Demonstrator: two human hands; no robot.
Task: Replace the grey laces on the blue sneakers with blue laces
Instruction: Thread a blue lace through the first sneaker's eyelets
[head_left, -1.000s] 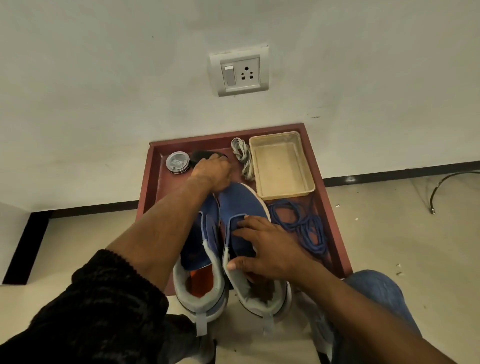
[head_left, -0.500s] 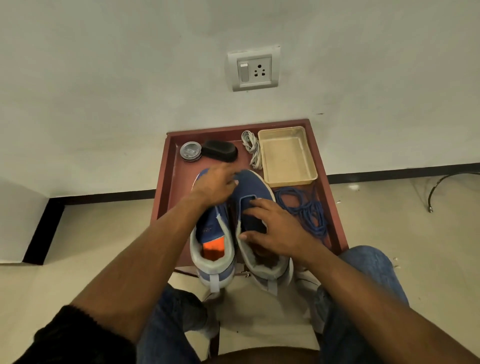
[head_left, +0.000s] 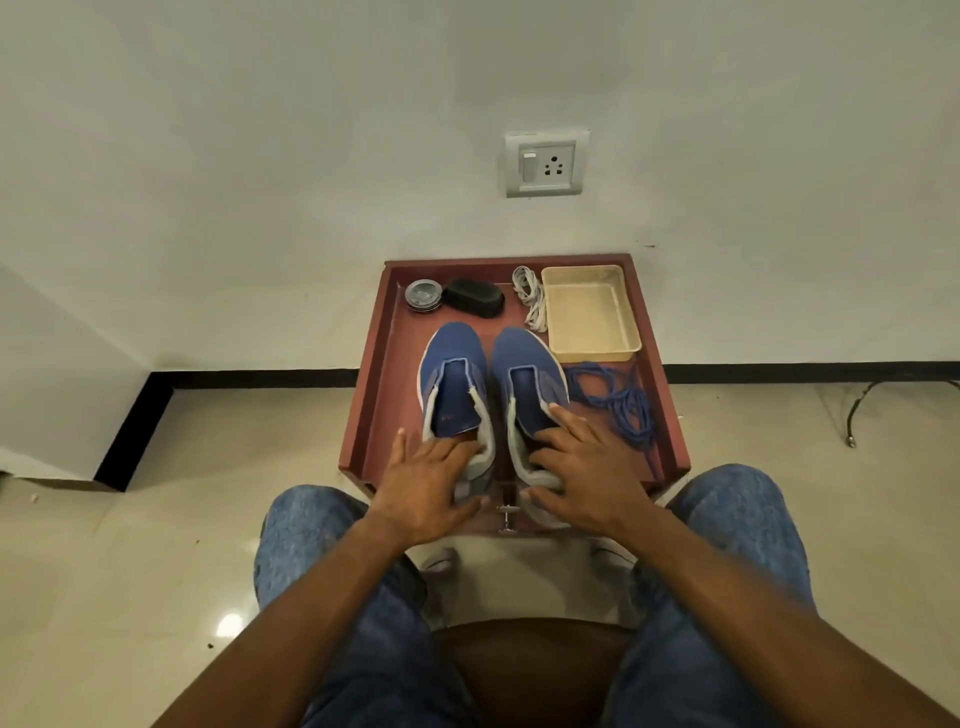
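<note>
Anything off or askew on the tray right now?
Nothing damaged or spilled. Both blue sneakers sit unlaced, grey laces bundled beside the beige tub, blue laces in a loose tangle at the tray's right.

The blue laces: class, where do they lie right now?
In the head view, the blue laces lie loose on the red tray's right side, beside the right sneaker and just in front of the beige plastic bin.

Left sneaker (head_left: 453, 375) tongue: a small reddish mark, at frame centre, too small to read.
Round tin (head_left: 423, 295) lid: faint print, upper centre, illegible.
Readable text elsewhere: nothing legible.
</note>
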